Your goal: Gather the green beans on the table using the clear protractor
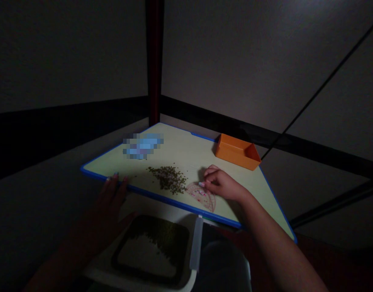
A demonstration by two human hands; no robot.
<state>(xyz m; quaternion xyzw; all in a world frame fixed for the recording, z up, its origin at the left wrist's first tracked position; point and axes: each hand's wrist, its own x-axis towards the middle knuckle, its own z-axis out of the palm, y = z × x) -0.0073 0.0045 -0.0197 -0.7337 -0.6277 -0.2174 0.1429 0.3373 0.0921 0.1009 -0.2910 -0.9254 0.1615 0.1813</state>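
At far left, a blue item (143,146), pixelated past telling. At far right, an orange box (236,157), open on top. Behind, grey walls (250,61) with a dark band (71,121), meeting at a dark red post (155,61). Near right, reddish floor (314,251).

Heap: small greenish-brown grains (170,178) lie loosely scattered on a pale board (186,150) edged in blue.
Right hand (223,184): fingers curled, just right of the heap, beside a pinkish half-round scale (201,197).
Left hand (109,202): shadowed, fingers extended, left of the heap.
Container (190,280): white-rimmed, nearer the wearer than the heap.
Orange tray (237,159): beyond the heap, rightward.
Blue item (144,147): pixelated, beyond the heap, leftward.
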